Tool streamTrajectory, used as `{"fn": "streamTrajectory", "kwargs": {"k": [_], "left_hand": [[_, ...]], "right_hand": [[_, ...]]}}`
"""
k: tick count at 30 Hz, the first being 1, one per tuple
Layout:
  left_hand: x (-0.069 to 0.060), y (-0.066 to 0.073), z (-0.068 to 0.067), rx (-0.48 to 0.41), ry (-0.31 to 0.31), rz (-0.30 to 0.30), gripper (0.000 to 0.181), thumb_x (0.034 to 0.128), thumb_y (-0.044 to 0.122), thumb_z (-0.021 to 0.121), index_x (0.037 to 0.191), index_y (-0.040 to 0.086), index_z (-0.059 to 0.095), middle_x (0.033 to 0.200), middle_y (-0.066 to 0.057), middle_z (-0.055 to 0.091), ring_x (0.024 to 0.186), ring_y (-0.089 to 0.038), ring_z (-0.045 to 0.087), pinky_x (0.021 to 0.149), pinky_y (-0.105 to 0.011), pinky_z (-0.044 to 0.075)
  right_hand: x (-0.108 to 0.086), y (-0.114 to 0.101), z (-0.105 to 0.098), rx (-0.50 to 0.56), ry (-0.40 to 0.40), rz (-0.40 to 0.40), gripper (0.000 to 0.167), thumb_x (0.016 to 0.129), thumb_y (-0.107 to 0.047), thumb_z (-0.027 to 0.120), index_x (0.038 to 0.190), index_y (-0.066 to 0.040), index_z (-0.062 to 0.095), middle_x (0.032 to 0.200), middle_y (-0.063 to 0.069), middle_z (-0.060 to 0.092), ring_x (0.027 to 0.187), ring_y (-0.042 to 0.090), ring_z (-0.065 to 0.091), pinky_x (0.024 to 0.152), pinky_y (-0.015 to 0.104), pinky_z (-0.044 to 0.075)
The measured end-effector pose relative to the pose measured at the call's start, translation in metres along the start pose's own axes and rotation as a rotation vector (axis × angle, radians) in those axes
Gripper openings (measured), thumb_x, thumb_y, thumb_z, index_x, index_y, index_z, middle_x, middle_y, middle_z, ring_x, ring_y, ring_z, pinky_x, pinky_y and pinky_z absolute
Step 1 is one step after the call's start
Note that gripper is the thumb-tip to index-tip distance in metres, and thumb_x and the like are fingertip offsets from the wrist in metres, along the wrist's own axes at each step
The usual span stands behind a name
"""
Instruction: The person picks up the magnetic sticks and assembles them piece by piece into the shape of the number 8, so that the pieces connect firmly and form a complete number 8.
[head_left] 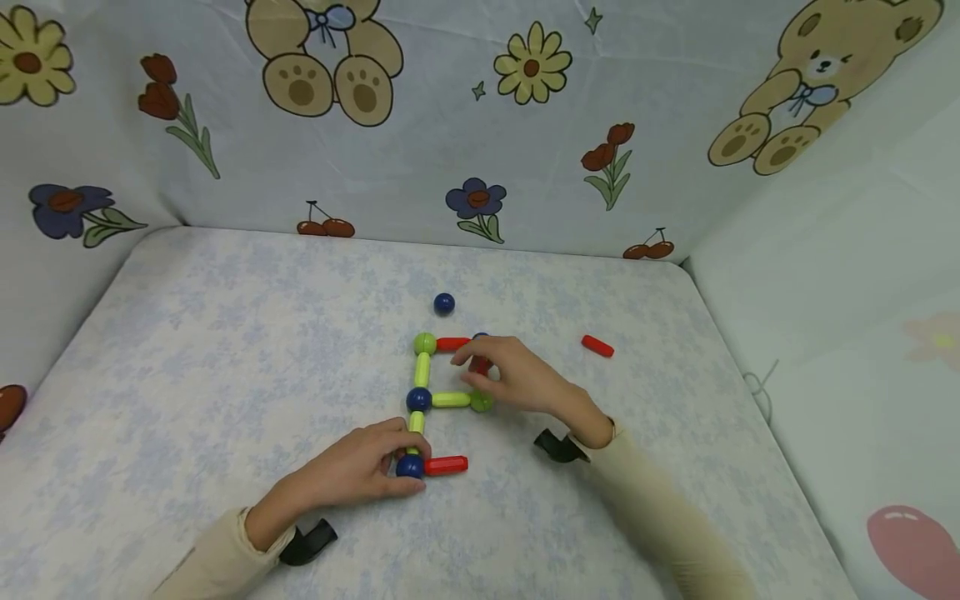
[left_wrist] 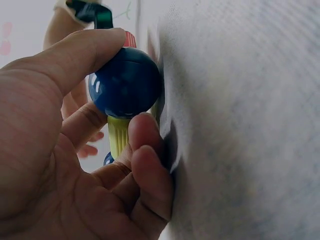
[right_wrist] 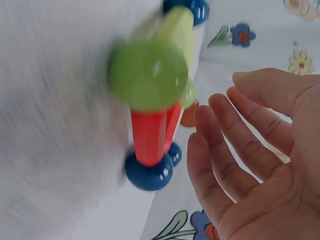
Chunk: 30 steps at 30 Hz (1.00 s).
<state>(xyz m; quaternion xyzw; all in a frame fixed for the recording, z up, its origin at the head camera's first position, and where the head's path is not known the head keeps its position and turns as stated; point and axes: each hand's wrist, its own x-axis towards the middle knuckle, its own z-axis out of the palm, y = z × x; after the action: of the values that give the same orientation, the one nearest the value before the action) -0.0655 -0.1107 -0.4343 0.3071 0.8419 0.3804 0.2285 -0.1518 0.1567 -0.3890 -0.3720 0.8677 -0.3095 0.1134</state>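
Observation:
A magnetic-rod-and-ball figure lies on the table, its upper part a square. Its corners are a green ball (head_left: 425,344), a blue ball (head_left: 419,400), a second green ball (right_wrist: 149,75) and another blue ball (right_wrist: 149,171). Red and lime rods join them. From the square a lime rod (head_left: 416,422) runs down to a lower blue ball (left_wrist: 126,82), with a red rod (head_left: 446,465) pointing right. My left hand (head_left: 367,462) grips that lower ball between thumb and fingers. Over the square's right side hovers my right hand (head_left: 517,375), fingers loosely bent, holding nothing.
A loose blue ball (head_left: 444,304) lies beyond the figure. Off to the right is a loose red rod (head_left: 597,346). Printed cloth walls (head_left: 420,167) rise behind and beside the patterned table (head_left: 225,333). Dark straps hang at both wrists.

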Motion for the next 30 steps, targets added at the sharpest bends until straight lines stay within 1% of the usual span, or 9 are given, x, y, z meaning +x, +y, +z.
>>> {"fn": "streamTrajectory", "kwargs": {"k": [2, 5, 10, 14, 16, 19, 22, 26, 30], "left_hand": [[0.000, 0.000, 0.000, -0.003, -0.002, -0.001, 0.026, 0.0887, 0.046, 0.074, 0.109, 0.031, 0.069, 0.088, 0.010, 0.050, 0.064, -0.002, 0.046, 0.056, -0.021, 0.039], [0.000, 0.000, 0.000, -0.008, -0.001, 0.002, 0.026, 0.0888, 0.045, 0.075, 0.110, 0.030, 0.069, 0.087, 0.009, 0.050, 0.064, -0.002, 0.046, 0.055, -0.021, 0.039], [0.000, 0.001, 0.000, -0.016, 0.000, 0.007, 0.025, 0.0891, 0.045, 0.074, 0.109, 0.031, 0.069, 0.086, 0.009, 0.049, 0.063, -0.002, 0.046, 0.055, -0.021, 0.038], [0.000, -0.001, 0.000, -0.016, 0.001, 0.015, 0.024, 0.0894, 0.045, 0.074, 0.109, 0.031, 0.069, 0.086, 0.009, 0.048, 0.063, -0.002, 0.045, 0.054, -0.020, 0.038], [0.000, -0.001, 0.000, -0.016, 0.004, 0.017, 0.024, 0.0894, 0.045, 0.074, 0.109, 0.032, 0.069, 0.085, 0.009, 0.048, 0.063, -0.002, 0.045, 0.054, -0.020, 0.038], [0.000, -0.002, 0.001, -0.018, 0.004, 0.020, 0.024, 0.0895, 0.045, 0.074, 0.109, 0.032, 0.069, 0.085, 0.009, 0.048, 0.063, -0.002, 0.045, 0.055, -0.020, 0.037], [0.000, -0.002, 0.001, -0.019, 0.003, 0.021, 0.024, 0.0897, 0.045, 0.074, 0.109, 0.032, 0.069, 0.085, 0.009, 0.048, 0.063, -0.002, 0.045, 0.054, -0.020, 0.037], [-0.001, -0.002, 0.001, -0.017, 0.003, 0.021, 0.024, 0.0897, 0.045, 0.073, 0.110, 0.032, 0.070, 0.085, 0.009, 0.048, 0.062, -0.002, 0.045, 0.054, -0.020, 0.037], [-0.001, -0.002, 0.001, -0.014, 0.006, 0.022, 0.024, 0.0896, 0.045, 0.074, 0.109, 0.032, 0.070, 0.085, 0.009, 0.048, 0.062, -0.001, 0.046, 0.054, -0.020, 0.037]], "right_hand": [[0.008, 0.008, -0.004, -0.004, 0.021, 0.001, 0.023, 0.097, -0.012, 0.066, 0.118, -0.002, 0.068, 0.110, 0.008, 0.070, 0.091, 0.016, 0.066, 0.080, 0.041, 0.057], [0.019, 0.016, -0.010, -0.022, 0.040, 0.006, 0.024, 0.097, -0.011, 0.066, 0.118, 0.000, 0.068, 0.112, 0.010, 0.070, 0.093, 0.019, 0.067, 0.082, 0.039, 0.057], [0.041, 0.021, -0.018, -0.075, 0.063, 0.059, 0.027, 0.098, -0.013, 0.064, 0.122, 0.000, 0.066, 0.118, 0.015, 0.069, 0.099, 0.024, 0.068, 0.087, 0.039, 0.057], [0.058, 0.021, -0.021, -0.131, 0.080, 0.124, 0.035, 0.098, -0.014, 0.064, 0.131, -0.002, 0.061, 0.130, 0.015, 0.062, 0.108, 0.029, 0.065, 0.090, 0.041, 0.055], [0.066, 0.020, -0.021, -0.162, 0.068, 0.155, 0.041, 0.098, -0.014, 0.065, 0.137, -0.004, 0.057, 0.137, 0.016, 0.057, 0.114, 0.031, 0.062, 0.094, 0.042, 0.053], [0.075, 0.020, -0.020, -0.207, 0.022, 0.202, 0.049, 0.099, -0.016, 0.064, 0.145, -0.008, 0.051, 0.146, 0.016, 0.048, 0.126, 0.032, 0.055, 0.103, 0.042, 0.048], [0.081, 0.021, -0.016, -0.237, -0.025, 0.233, 0.050, 0.100, -0.016, 0.062, 0.147, -0.009, 0.048, 0.149, 0.016, 0.045, 0.134, 0.030, 0.049, 0.111, 0.043, 0.042], [0.085, 0.023, -0.013, -0.255, -0.048, 0.244, 0.046, 0.101, -0.017, 0.061, 0.145, -0.007, 0.051, 0.148, 0.017, 0.046, 0.133, 0.030, 0.050, 0.110, 0.042, 0.043], [0.086, 0.023, -0.012, -0.264, -0.042, 0.256, 0.043, 0.100, -0.016, 0.062, 0.141, -0.007, 0.054, 0.143, 0.017, 0.049, 0.124, 0.029, 0.055, 0.104, 0.040, 0.047]]}}
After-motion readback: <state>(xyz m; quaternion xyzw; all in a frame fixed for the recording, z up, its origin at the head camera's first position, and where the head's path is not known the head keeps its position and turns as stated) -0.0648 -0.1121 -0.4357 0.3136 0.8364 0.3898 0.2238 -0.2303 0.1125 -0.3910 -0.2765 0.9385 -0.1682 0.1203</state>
